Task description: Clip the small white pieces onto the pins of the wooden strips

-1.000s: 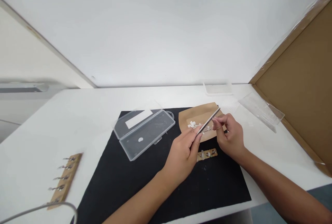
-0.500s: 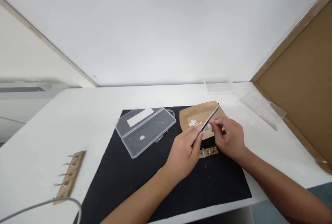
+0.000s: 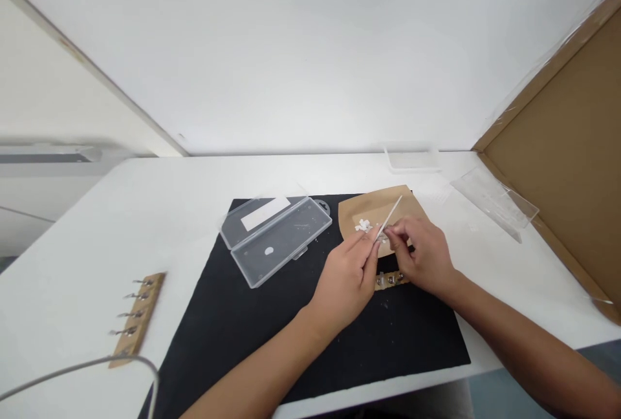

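My left hand (image 3: 345, 277) is closed, pinching a thin, narrow pale strip (image 3: 390, 215) between thumb and fingers. The strip slants up to the right over a brown paper tray (image 3: 356, 204). My right hand (image 3: 425, 252) is closed in a pinch at the strip's right side; whatever its fingertips hold is too small to make out. Small white scraps (image 3: 363, 225) lie in the tray. Just below it, partly behind my hands, is a short brown strip with metal clips (image 3: 391, 280) on the black mat (image 3: 388, 348).
An open clear plastic case (image 3: 281, 247) lies on the mat's left. Further left are a brown strip with metal prongs (image 3: 140, 319) and a grey cable (image 3: 87, 366). Clear plastic pieces (image 3: 495, 205) and a large cardboard box (image 3: 563, 128) stand right. A translucent tray (image 3: 412, 161) sits by the wall.
The strip in my left hand has turned and now shows thinner and paler, without its dark side. My right hand has moved slightly left and down. The view has shifted slightly.
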The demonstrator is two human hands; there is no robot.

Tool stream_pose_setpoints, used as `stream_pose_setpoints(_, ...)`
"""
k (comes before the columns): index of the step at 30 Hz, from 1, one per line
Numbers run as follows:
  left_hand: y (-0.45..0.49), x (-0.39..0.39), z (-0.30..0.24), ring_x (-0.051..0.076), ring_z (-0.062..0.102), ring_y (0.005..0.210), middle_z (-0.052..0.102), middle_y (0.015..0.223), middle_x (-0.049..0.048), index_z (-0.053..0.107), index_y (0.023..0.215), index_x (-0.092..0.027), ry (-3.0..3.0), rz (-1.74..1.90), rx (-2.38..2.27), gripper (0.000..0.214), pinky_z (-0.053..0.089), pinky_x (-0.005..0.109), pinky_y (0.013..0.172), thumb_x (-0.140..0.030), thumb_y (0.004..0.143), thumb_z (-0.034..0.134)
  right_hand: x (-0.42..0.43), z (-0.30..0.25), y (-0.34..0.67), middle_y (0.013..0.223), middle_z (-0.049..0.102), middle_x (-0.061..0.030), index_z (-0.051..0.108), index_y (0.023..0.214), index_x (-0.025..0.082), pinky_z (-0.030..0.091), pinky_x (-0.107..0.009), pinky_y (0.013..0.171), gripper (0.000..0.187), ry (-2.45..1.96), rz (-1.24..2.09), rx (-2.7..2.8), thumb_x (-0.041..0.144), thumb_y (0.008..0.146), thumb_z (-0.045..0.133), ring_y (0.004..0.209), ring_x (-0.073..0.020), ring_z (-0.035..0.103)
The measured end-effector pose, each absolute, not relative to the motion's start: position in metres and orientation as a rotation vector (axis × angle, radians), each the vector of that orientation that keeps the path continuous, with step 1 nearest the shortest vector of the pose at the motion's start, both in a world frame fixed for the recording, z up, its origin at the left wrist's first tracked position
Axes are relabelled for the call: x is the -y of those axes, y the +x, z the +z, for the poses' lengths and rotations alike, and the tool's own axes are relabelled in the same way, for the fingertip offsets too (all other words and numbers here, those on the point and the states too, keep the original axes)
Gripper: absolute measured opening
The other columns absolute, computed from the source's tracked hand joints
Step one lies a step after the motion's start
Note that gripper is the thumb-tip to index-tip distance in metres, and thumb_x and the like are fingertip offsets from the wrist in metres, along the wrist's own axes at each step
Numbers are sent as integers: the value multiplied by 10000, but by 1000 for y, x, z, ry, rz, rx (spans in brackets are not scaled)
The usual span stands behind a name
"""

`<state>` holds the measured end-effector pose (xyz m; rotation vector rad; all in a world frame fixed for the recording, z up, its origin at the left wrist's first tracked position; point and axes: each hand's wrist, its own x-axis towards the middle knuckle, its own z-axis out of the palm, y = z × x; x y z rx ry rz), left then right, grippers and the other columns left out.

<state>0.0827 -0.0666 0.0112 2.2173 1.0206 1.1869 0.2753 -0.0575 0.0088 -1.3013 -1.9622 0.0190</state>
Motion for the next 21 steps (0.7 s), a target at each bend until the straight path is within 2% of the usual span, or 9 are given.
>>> stream_pose_setpoints(4, 83, 66, 13, 228, 757, 1065, 771, 1140, 136, 677, 1407, -176, 2243, 1162, -1026, 381, 629, 372, 1037, -193, 1100, 451, 57, 10, 276, 716, 700, -8, 578, 835, 241, 449, -340, 656, 255, -1347, -5, 1892, 333, 1070, 548, 640, -179, 617)
stream_pose_setpoints(9, 82, 69, 15, 231, 755, 1067, 766, 1106, 139, 673, 1414, -160, 2255, 1178, -1036, 384, 637, 358, 1013, -191, 1099, 454, 59, 18, 277, 733, 706, 16, 584, 838, 240, 467, -296, 615, 247, -1263, 184, 1922, 323, 1069, 557, 636, -149, 640)
stream_pose_setpoints(12, 82, 70, 16, 222, 759, 1033, 767, 1118, 140, 665, 1426, -161, 2236, 1182, -1017, 385, 643, 346, 981, -192, 1100, 461, 59, 21, 277, 737, 712, 18, 595, 846, 242, 472, -294, 619, 234, -1319, 113, 1816, 323, 1065, 578, 633, -145, 649)
stream_pose_setpoints(16, 82, 70, 16, 229, 760, 1072, 774, 1156, 139, 675, 1415, -180, 2201, 1188, -1010, 380, 634, 363, 1020, -191, 1097, 468, 60, 20, 277, 745, 716, 12, 590, 830, 244, 483, -299, 628, 255, -1267, 171, 1898, 333, 1068, 572, 640, -148, 652)
stream_pose_setpoints(21, 82, 68, 14, 236, 764, 1086, 784, 1153, 128, 686, 1401, -190, 2167, 1183, -1026, 370, 638, 372, 1023, -197, 1093, 482, 59, 18, 274, 713, 704, 15, 595, 838, 243, 452, -304, 603, 249, -1297, 90, 1864, 341, 1067, 577, 627, -152, 635)
